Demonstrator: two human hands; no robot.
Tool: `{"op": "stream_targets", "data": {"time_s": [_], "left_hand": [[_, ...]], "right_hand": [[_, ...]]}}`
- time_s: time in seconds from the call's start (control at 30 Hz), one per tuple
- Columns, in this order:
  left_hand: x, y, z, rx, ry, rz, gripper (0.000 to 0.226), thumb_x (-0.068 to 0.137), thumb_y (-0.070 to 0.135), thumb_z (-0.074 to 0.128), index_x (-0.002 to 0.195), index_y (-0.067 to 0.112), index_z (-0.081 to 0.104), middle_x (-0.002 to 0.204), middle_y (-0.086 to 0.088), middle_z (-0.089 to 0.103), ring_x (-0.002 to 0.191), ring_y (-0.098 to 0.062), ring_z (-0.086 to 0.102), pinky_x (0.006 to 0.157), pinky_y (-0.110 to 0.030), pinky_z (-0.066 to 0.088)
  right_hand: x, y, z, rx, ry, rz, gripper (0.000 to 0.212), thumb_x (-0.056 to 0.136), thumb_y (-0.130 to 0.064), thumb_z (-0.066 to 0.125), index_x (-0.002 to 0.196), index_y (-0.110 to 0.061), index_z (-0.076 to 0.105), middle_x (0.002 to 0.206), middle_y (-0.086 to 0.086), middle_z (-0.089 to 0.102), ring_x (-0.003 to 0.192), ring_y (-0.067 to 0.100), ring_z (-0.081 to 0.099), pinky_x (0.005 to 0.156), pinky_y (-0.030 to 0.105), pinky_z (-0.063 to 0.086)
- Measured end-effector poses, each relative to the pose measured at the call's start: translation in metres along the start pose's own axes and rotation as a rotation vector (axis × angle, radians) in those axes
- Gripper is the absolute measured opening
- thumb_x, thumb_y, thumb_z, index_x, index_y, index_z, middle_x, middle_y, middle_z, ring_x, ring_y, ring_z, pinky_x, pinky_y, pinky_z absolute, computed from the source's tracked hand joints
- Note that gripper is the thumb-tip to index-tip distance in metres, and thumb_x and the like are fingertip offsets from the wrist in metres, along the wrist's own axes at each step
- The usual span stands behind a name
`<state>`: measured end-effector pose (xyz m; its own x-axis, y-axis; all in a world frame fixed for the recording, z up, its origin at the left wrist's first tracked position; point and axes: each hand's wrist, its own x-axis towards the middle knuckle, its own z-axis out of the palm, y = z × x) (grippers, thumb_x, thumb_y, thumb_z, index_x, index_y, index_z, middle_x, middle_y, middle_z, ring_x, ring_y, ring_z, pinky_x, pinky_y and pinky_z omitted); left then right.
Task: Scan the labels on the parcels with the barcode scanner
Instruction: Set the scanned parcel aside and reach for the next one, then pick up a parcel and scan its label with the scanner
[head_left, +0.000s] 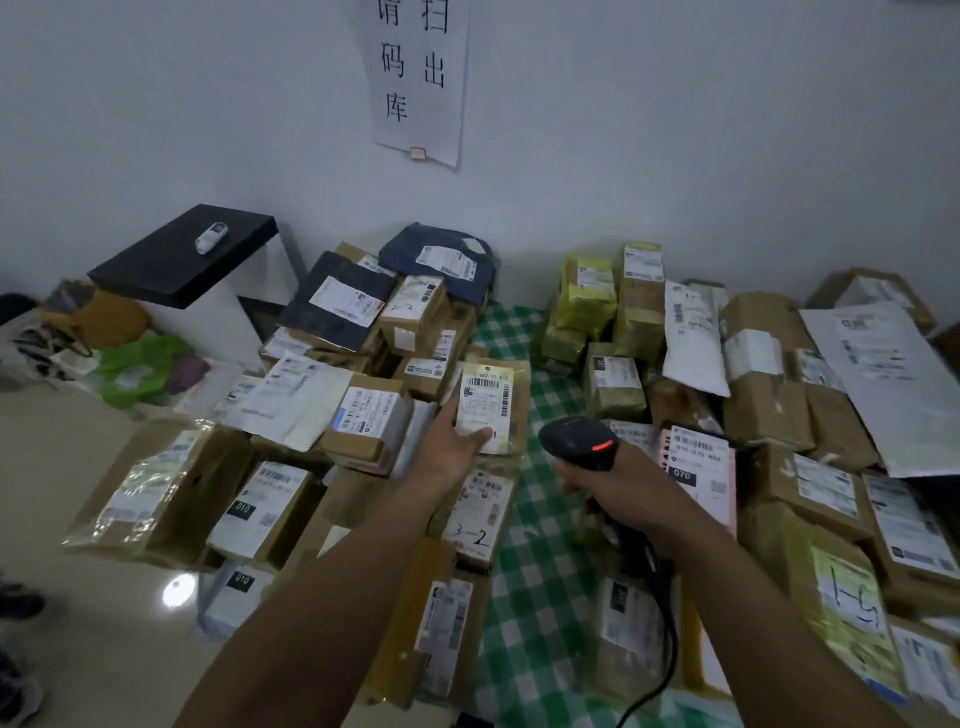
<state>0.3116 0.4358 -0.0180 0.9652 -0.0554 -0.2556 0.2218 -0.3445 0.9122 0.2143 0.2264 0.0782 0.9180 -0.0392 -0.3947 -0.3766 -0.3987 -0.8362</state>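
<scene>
Brown parcel (518, 410): pinched by left hand (452, 451), label (483, 410) up, at left pile's (363, 410) edge.
Scanner (576, 441): gripped in right hand (602, 486), just right of parcel, red lamp (601, 446) lit.
Aim: square nose to barcode (485, 383), thumb clear.

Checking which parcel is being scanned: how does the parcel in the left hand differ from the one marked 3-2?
The held parcel is raised and tilted beside the barcode scanner; the 3-2 parcel lies flat below it. The left hand grips the held parcel; no hand holds the 3-2 parcel. Both are brown with white barcode labels.
</scene>
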Motion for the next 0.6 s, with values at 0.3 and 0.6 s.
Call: {"op": "stream_targets", "data": {"time_s": [0.3,0.6], "left_hand": [[0.118,-0.056,0.049,0.097,-0.111,-0.013,0.076,0.088,0.033,0.071,0.154,0.027,0.037,0.15,-0.001,0.054,0.138,-0.023,0.05,0.113,-0.053,0.043],[0.136,-0.068,0.061,0.383,-0.195,-0.137,0.076,0.105,0.031,0.048,0.163,0.036,-0.001,0.164,-0.013,0.027,0.137,-0.035,0.046,0.11,-0.05,0.042]], "right_hand": [[0.063,-0.002,-0.009,0.051,0.06,0.111,0.02,0.095,-0.038,0.072,0.113,-0.039,0.063,0.093,-0.002,0.078,0.066,0.008,0.069,0.067,0.028,0.055],[0.087,0.006,-0.013,0.1,0.102,0.157,0.015,0.092,-0.039,0.074,0.1,-0.043,0.062,0.092,-0.008,0.074,0.073,0.012,0.07,0.069,0.028,0.057]]}}
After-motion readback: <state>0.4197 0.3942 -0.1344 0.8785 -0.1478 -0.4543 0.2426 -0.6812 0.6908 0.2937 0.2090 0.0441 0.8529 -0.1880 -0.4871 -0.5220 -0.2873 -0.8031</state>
